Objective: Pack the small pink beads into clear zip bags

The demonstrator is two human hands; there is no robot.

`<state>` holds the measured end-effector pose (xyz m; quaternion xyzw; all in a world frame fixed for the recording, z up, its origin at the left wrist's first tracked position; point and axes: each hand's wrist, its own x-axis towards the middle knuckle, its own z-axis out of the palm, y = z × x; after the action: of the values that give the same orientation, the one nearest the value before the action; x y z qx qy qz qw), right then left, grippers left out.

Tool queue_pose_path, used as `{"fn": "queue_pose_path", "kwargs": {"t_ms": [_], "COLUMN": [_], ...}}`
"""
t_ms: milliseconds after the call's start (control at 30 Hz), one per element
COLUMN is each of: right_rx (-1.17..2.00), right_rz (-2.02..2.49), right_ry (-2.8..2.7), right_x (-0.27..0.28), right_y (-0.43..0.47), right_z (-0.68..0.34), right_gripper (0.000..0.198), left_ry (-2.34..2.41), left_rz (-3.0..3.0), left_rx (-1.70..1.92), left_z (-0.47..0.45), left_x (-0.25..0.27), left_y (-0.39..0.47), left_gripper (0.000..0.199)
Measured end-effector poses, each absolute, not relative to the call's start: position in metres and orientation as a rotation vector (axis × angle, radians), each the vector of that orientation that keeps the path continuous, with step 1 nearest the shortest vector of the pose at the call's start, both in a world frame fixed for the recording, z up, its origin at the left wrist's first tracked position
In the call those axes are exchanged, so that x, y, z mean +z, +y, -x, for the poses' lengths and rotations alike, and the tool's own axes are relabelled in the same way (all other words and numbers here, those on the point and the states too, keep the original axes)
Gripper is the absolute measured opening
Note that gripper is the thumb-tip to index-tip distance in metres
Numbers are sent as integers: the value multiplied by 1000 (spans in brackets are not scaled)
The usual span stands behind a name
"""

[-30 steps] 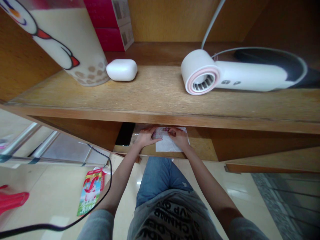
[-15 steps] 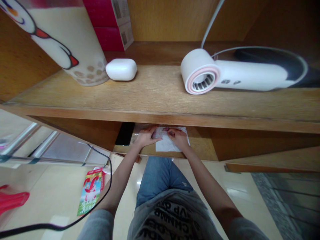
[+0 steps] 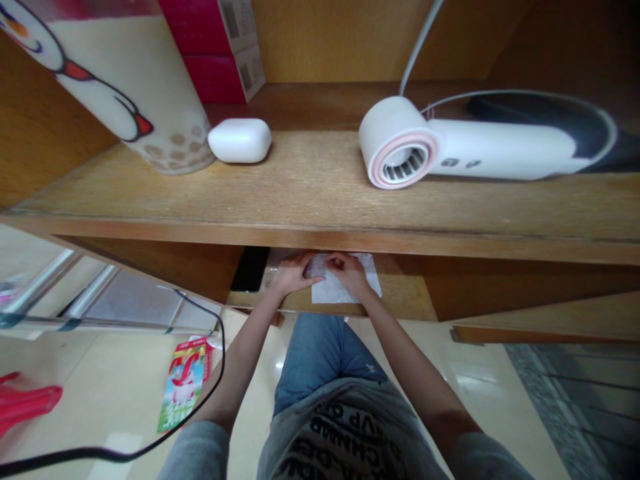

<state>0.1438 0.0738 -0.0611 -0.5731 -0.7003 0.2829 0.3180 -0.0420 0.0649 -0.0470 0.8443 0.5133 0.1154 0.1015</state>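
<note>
On the lower shelf lies a white sheet (image 3: 334,291), thin like paper, with a small dark reddish patch near its far left part. My left hand (image 3: 295,275) rests at the sheet's left edge, thumb stretched out over it and fingers spread. My right hand (image 3: 349,271) is over the sheet's middle, its thumb and fingers pinched together; whatever is between them is too small to make out. A clear plastic piece (image 3: 273,262) shows just left of my left hand. Beside it lies a black phone (image 3: 250,269).
The upper shelf (image 3: 300,200) overhangs my hands. On it stand a bubble-tea cup (image 3: 135,87), a white earphone case (image 3: 240,141), magenta boxes (image 3: 213,77) and a white handheld fan (image 3: 400,147) with a cable. A black cord (image 3: 220,360) hangs by my left arm. A colourful packet (image 3: 185,383) is on the floor.
My right hand has shifted slightly left across the sheet, toward my left hand, with its fingers more curled. My left hand stays in place.
</note>
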Motion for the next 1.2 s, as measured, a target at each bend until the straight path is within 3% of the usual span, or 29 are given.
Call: {"fn": "queue_pose_path", "kwargs": {"t_ms": [267, 567, 867, 967, 1200], "right_rx": [533, 607, 516, 504, 531], "right_rz": [1805, 1853, 1879, 1932, 1913], "right_ry": [-1880, -1874, -1945, -1946, -2027], "right_x": [-54, -64, -50, -48, -42], "right_y": [74, 94, 106, 106, 100], "right_z": [-174, -179, -166, -163, -159], "right_gripper": [19, 23, 52, 47, 14], "left_ry": [1531, 1552, 1546, 1536, 1532], "left_rz": [-2464, -2489, -2465, -2474, -2482], "left_rx": [326, 319, 324, 337, 321], "left_z": [42, 41, 41, 41, 42], "left_x": [-48, -48, -46, -47, -49], "left_y": [65, 64, 64, 65, 65], "left_gripper": [70, 69, 67, 67, 69]}}
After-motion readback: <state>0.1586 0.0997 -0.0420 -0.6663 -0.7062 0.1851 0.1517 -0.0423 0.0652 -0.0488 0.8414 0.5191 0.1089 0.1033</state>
